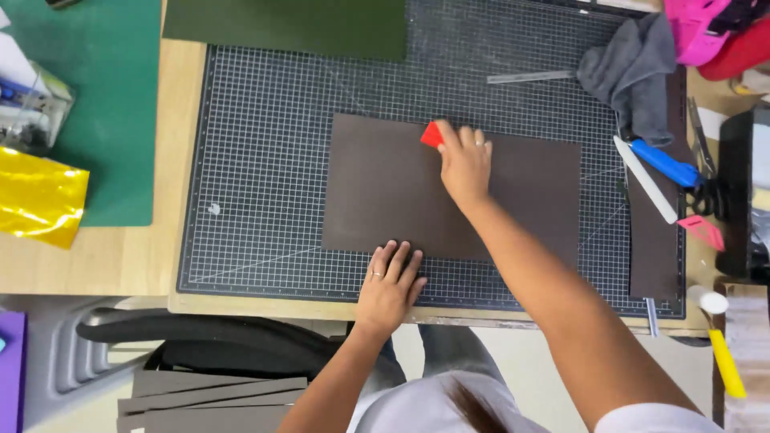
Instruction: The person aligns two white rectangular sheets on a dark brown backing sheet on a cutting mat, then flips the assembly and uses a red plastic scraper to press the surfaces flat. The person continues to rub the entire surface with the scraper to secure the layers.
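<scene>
Two hands on a dark brown sheet (385, 188) — one pinning, one pressing with a red scraper (431, 134).

The right hand (465, 164) closes its fingers (459, 138) on the scraper, whose red corner shows just left of the fingertips at the sheet's top edge. The left hand (391, 282) lies flat, fingers (399, 258) spread slightly, tips on the sheet's near edge. The sheet rests on a gridded cutting mat (265, 160) — well right of the right hand lie a blue-handled tool (664, 163) and grey cloth (634, 72).
</scene>
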